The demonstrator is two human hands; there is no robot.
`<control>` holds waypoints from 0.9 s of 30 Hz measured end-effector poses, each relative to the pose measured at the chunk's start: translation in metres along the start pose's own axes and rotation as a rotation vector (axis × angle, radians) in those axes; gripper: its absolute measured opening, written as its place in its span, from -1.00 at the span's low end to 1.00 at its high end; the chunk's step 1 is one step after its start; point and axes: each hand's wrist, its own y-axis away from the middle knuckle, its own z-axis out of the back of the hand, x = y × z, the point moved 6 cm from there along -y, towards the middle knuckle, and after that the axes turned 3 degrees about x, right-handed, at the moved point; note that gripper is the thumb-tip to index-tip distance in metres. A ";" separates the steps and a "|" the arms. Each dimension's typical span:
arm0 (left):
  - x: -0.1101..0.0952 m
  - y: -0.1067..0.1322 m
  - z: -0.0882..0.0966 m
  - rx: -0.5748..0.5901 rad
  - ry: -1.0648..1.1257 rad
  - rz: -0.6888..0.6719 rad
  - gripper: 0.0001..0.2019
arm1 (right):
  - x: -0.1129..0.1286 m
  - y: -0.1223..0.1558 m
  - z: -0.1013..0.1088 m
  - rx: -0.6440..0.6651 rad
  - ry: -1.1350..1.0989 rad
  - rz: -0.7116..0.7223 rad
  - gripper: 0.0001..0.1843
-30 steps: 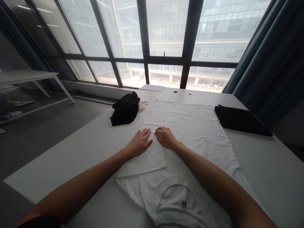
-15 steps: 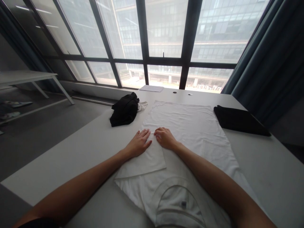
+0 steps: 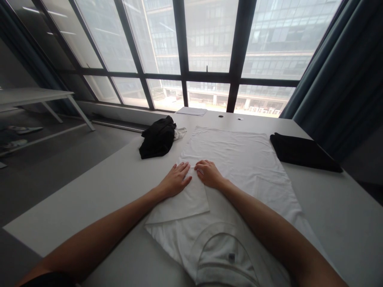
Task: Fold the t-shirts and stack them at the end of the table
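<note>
A white T-shirt (image 3: 239,155) lies spread on the table with its neckline nearest me and its hem toward the window. Its left sleeve (image 3: 185,205) is folded inward over the body. My left hand (image 3: 175,180) rests flat on the upper end of that sleeve, fingers stretched out. Just to its right, my right hand (image 3: 208,174) has its fingers curled down, with fingertips and thumb closed on the shirt's cloth. A small label shows inside the collar (image 3: 229,239). My right forearm crosses over part of the shirt and hides it.
On the white table (image 3: 119,175), a crumpled black garment (image 3: 158,137) lies at the left beside a small pale cloth (image 3: 180,133). A folded black cloth (image 3: 303,152) sits at the right. Papers (image 3: 191,111) lie at the far edge by the window. Another table (image 3: 32,95) stands at left.
</note>
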 end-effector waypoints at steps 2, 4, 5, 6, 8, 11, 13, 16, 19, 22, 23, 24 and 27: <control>0.000 0.000 0.000 0.001 -0.001 0.002 -0.42 | 0.000 0.000 0.000 -0.002 -0.001 0.003 -0.76; 0.000 0.000 0.000 0.008 -0.006 0.005 -0.42 | 0.001 0.000 0.001 -0.001 -0.001 0.002 -0.76; 0.001 0.000 -0.001 0.013 -0.009 0.006 -0.42 | 0.001 0.000 0.001 0.000 -0.001 -0.001 -0.76; 0.001 0.000 -0.001 0.017 -0.012 0.007 -0.41 | 0.001 0.000 0.001 0.000 -0.002 -0.003 -0.76; 0.001 -0.001 0.000 0.024 -0.018 0.005 -0.41 | 0.001 0.000 0.001 -0.001 -0.003 -0.003 -0.76; -0.001 -0.001 0.002 0.028 -0.025 0.007 -0.41 | 0.001 0.000 0.001 -0.004 -0.006 -0.002 -0.76; -0.005 0.001 0.005 0.018 -0.030 -0.005 -0.41 | 0.001 0.000 0.001 0.000 -0.006 -0.004 -0.75; -0.016 0.005 0.006 0.032 -0.034 -0.094 -0.35 | 0.001 0.000 0.000 0.008 0.004 -0.009 -0.74; -0.025 0.010 0.002 0.100 -0.044 -0.155 -0.26 | 0.001 0.000 0.001 -0.002 0.020 -0.027 -0.66; -0.027 0.012 -0.001 0.132 -0.071 -0.156 -0.23 | 0.000 0.000 0.002 -0.016 0.027 -0.052 -0.58; -0.028 0.013 -0.001 0.139 -0.076 -0.160 -0.22 | 0.000 0.000 0.003 -0.013 0.029 -0.054 -0.58; -0.030 0.015 -0.001 0.148 -0.077 -0.164 -0.22 | 0.000 0.000 0.002 -0.007 0.030 -0.051 -0.59; -0.037 0.021 -0.002 0.183 -0.072 -0.157 -0.20 | 0.000 0.000 0.001 0.009 0.026 -0.047 -0.59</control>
